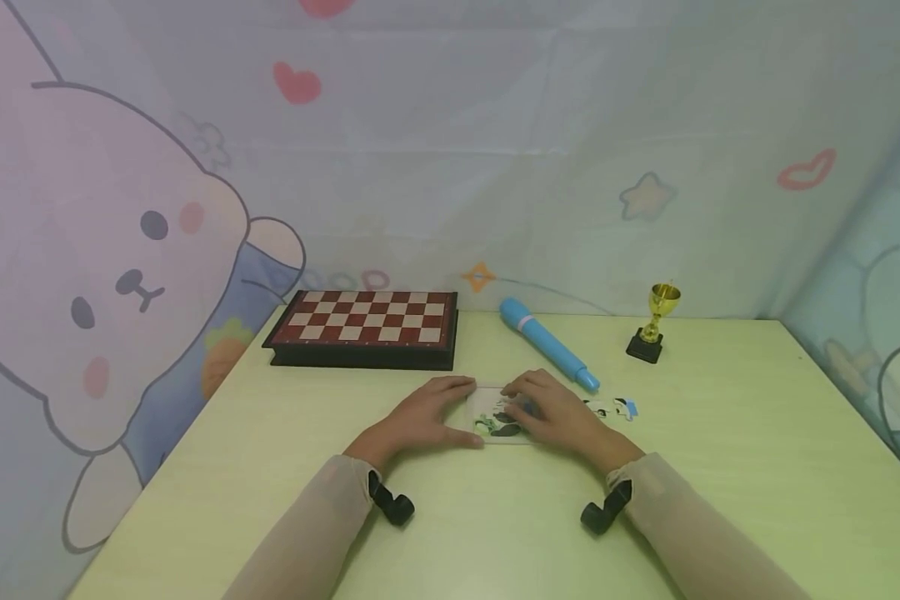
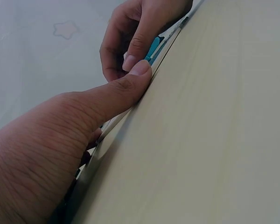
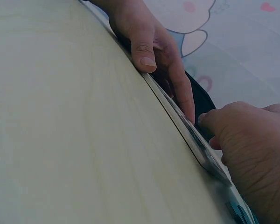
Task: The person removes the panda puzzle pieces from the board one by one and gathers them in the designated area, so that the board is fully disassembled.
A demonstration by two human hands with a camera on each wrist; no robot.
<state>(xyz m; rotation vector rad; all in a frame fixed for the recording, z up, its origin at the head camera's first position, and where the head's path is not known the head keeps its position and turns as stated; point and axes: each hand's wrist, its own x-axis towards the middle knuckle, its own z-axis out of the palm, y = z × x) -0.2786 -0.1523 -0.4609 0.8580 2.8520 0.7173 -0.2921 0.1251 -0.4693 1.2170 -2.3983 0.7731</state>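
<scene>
While both sleeves reach in from the near edge of the tabletop (image 1: 720,500), we note the hands meeting over one flat thing at mid-table: a small puzzle board (image 1: 495,419), thin, light-rimmed, printed in green and black.

Left hand (image 1: 420,417): lies on the board's left end. Thumb presses the near edge, seen close in the left wrist view; fingers extend over the top. Flat hold, not a closed fist.

Right hand (image 1: 555,412): on the board's right end, fingers curled down onto its surface, thumb at the near edge. Whether a loose piece is pinched under the fingertips we cannot tell; they hide it.

Key relation: the board lies directly beneath and between the hands, long axis running left to right, parallel to the near edge. Each hand has one end; neither is clearly nearer. Hands close together, nearly touching over the board's middle.

Just beyond the right hand, toward the right edge: a few loose puzzle pieces (image 1: 617,408), white, black and blue, flat on the tabletop.

Farther back: a blue cylindrical tube (image 1: 546,343) lies diagonally, its narrow end pointing toward the loose pieces. Toward the far left corner, a red-and-cream chessboard box (image 1: 366,327). Toward the far edge on the right, a small gold trophy (image 1: 655,323) stands upright on a black base.
</scene>
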